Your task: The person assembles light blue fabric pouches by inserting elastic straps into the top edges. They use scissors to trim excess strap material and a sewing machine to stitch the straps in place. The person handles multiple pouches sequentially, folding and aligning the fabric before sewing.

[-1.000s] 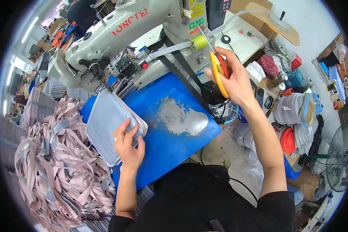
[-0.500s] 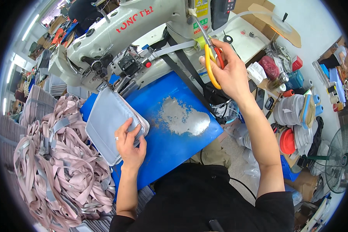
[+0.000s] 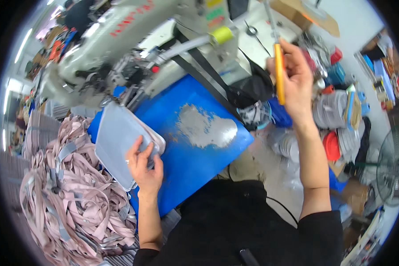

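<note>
My left hand (image 3: 146, 170) rests on the lower right part of a flat grey zippered-looking case (image 3: 119, 142), fingers spread over its top and thumb near its edge. The case has rounded corners and a pale layer under its top panel. Its far end reaches the needle area of a large white sewing machine (image 3: 88, 40). Raised at the right, my right hand (image 3: 297, 82) is closed round a pair of scissors (image 3: 279, 73) with yellow-orange handles. The blades point up and away, blurred, clear of the case. Whether they are apart cannot be made out.
A blue work plate (image 3: 177, 173) with a worn grey patch lies under the case. To the left is a heap of pinkish straps (image 3: 88, 190), with stacked grey pieces (image 3: 44, 133) behind. Thread cones (image 3: 332, 111), a red lid (image 3: 331, 145) and a fan (image 3: 392, 168) stand at the right.
My right hand has drawn the scissors to the right, away from the machine's post, and turned their handles edge-on. My left hand stays on the case. The whole view has shifted slightly.
</note>
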Demonstrator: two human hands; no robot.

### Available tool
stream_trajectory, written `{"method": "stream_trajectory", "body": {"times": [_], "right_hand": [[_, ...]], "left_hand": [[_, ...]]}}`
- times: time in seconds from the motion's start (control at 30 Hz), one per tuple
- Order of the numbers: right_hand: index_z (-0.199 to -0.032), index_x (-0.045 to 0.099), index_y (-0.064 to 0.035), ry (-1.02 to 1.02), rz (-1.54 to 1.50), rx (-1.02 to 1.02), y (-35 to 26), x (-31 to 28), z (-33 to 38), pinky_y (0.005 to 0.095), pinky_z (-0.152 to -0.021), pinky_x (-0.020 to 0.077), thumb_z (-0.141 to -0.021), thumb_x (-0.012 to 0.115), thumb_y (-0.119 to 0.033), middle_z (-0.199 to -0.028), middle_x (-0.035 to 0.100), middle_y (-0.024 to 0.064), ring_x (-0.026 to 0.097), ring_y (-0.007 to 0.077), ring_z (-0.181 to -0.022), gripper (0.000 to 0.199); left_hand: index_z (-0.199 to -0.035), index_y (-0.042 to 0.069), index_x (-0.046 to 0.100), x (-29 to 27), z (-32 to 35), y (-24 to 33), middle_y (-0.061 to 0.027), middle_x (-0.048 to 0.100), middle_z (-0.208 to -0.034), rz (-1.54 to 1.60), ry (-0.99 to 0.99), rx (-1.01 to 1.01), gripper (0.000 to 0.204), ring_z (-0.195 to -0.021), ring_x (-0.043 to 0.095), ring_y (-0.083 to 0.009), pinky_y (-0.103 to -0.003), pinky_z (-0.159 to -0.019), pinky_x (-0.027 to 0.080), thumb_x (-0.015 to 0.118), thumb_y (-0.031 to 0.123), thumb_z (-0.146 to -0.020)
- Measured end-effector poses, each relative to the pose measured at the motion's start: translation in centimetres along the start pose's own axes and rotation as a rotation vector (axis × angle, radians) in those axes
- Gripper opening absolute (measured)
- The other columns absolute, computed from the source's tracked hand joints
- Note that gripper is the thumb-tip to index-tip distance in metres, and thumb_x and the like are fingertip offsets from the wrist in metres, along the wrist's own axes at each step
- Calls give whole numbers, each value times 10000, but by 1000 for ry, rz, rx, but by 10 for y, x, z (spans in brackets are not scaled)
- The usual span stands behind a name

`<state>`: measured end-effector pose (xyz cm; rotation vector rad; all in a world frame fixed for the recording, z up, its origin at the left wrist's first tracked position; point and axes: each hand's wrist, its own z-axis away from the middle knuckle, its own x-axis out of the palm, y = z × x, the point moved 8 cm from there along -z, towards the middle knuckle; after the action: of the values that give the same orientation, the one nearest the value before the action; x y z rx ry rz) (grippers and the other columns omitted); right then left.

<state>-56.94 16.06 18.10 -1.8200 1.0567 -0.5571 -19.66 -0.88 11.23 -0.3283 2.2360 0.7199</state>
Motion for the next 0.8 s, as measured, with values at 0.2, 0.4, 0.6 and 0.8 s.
{"method": "stream_trajectory", "body": {"times": [0.2,0.4,0.6,0.8], "right_hand": [[-1425,566,-66,145,217,268,113,-133,125,198,-806,460,-995,718,-131,-970,632,-38,574,38,-876,460],[-1358,635,-155,135,523,740,270,-164,257,325,-809,544,-955,714,-375,-973,763,90,731,190,-885,466],[-1391,620,-221,-53,803,884,329,-140,249,438,-894,551,-873,666,-619,-1092,768,110,728,339,-1047,655],[-1428,585,-214,-115,709,1040,359,-155,271,437,-1002,505,-816,634,-729,-1281,712,129,671,337,-1204,802]], "left_hand": [[-1205,18,710,6,7,7,-206,618,-1376,-36,-31,47,336,-1263,591,-358,-458,-1085,455,720,-8,-870],[-1183,-9,703,10,5,16,-215,596,-1387,-88,-26,158,298,-1248,594,-360,-439,-1012,506,718,-1,-885],[-1179,-16,700,19,-6,31,-224,585,-1386,-147,-44,224,283,-1276,586,-369,-456,-1032,505,718,-4,-897],[-1169,-13,700,20,-4,38,-228,602,-1359,-158,-5,265,265,-1276,587,-376,-476,-1049,484,715,11,-906]]}}
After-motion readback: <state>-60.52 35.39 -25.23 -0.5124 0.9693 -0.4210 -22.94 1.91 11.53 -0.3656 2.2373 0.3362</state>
